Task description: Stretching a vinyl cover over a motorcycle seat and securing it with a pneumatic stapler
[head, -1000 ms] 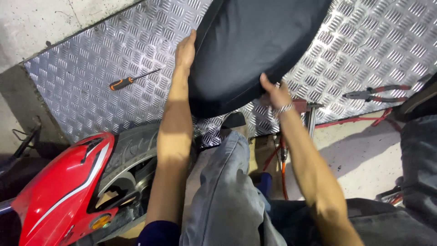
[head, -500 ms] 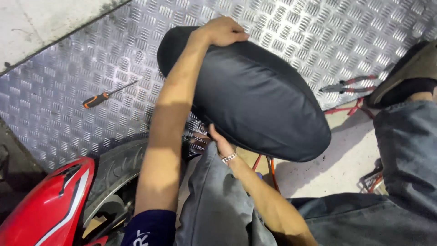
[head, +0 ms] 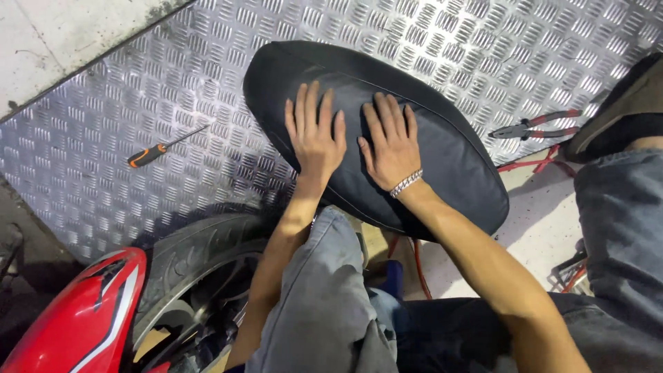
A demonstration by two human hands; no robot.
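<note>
Now both hands flat on the seat (head: 373, 131): left hand (head: 314, 135) and right hand (head: 390, 141) side by side, fingers spread, palms down, gripping nothing. Half a second ago they held its ends mid-swing; it has since come down top-up, resting over the checker plate (head: 138, 90), probably propped on the knee (head: 324, 276). Carrying looks done, pressing started. Screwdriver (head: 162, 146) and pliers (head: 535, 126) untouched, well apart.
</note>
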